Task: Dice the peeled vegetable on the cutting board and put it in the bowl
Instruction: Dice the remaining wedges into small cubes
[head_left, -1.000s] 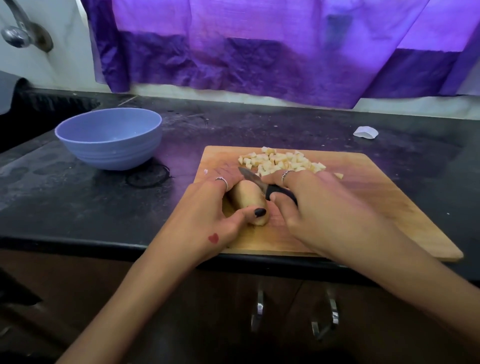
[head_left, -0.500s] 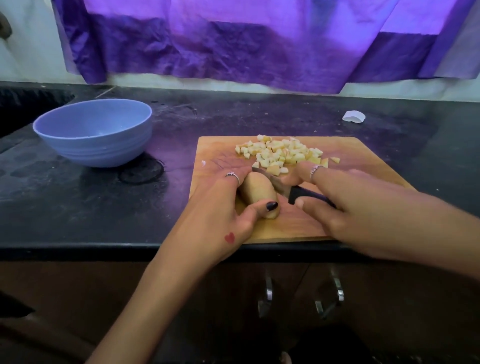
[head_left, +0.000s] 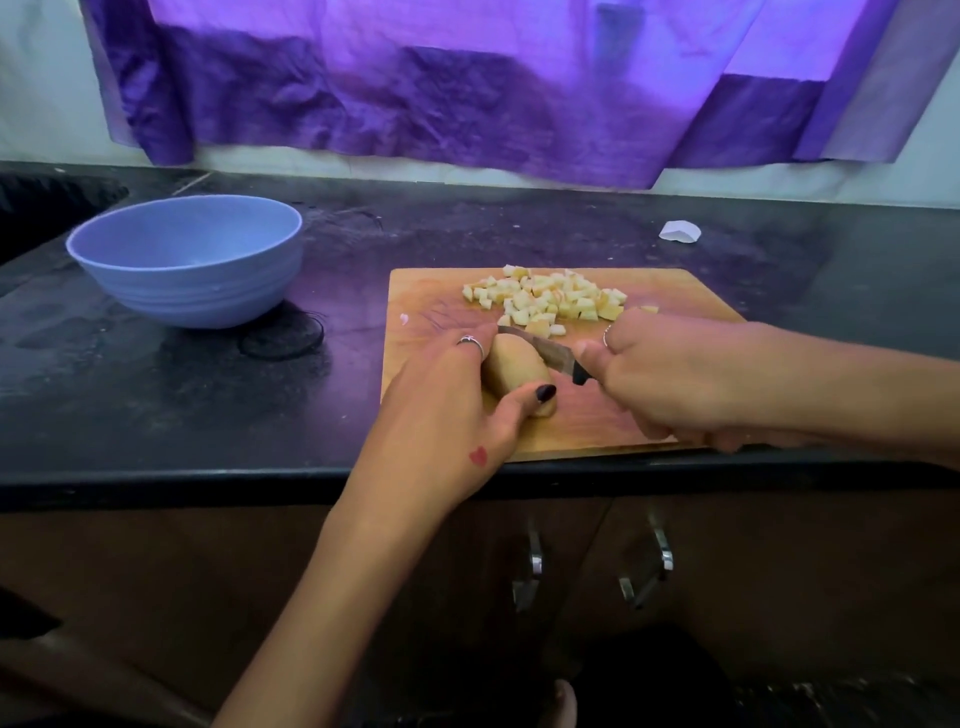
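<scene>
A peeled, pale yellow potato piece (head_left: 514, 371) lies on the wooden cutting board (head_left: 670, 296). My left hand (head_left: 447, 410) grips it, thumb on the near end and fingers over the far side. My right hand (head_left: 670, 384) holds a knife (head_left: 545, 353) by its black handle, the blade lying across the potato's far end. A heap of several diced cubes (head_left: 550, 299) sits at the board's far side. The blue bowl (head_left: 189, 260) stands on the counter to the left, with nothing visible inside.
The board lies on a dark stone counter (head_left: 156, 405) near its front edge. A small white scrap (head_left: 680, 231) rests at the back right. A sink recess (head_left: 47, 208) lies at far left. Purple curtains hang behind; cabinet handles (head_left: 535, 571) below.
The knife blade has slid toward me and to the right across the potato's far end. My left hand keeps its hold. The camera view has shifted.
</scene>
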